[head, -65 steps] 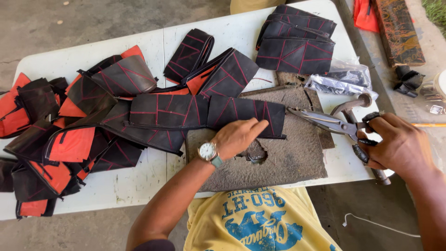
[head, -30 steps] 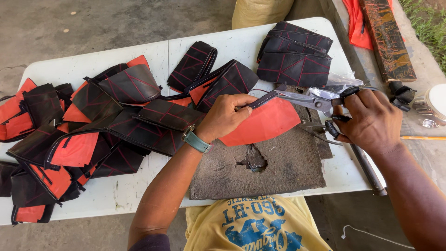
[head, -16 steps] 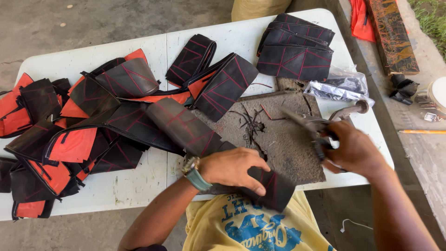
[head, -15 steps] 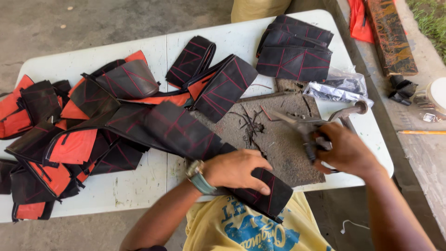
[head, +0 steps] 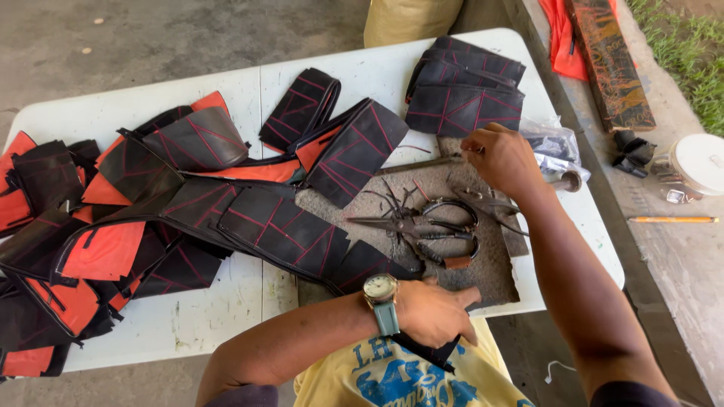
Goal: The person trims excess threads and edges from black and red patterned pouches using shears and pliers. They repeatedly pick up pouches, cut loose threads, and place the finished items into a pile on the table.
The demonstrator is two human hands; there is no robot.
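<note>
My left hand (head: pixel 434 310), with a watch on its wrist, is closed on a black red-stitched pouch piece (head: pixel 431 351) that hangs over the table's near edge. My right hand (head: pixel 504 157) reaches over the far side of a grey felt mat (head: pixel 490 267), fingers bent down at a long metal tool (head: pixel 413 165). Whether it grips the tool is unclear. Black-handled scissors (head: pixel 422 226) lie free on the mat among thread scraps. A long strip of joined black pieces (head: pixel 279 230) runs from the left pile towards my left hand.
A heap of black and orange stitched pieces (head: pixel 90 241) covers the left half of the white folding table (head: pixel 219 316). Folded black pieces (head: pixel 464 90) are stacked at the far right. A clear plastic bag (head: pixel 554 143), a pencil (head: pixel 671 219) and a white lid (head: pixel 701 162) lie to the right.
The scissors have left my right hand and now lie on the mat. That hand has moved to the mat's far side. My left hand still holds the black piece at the near edge.
</note>
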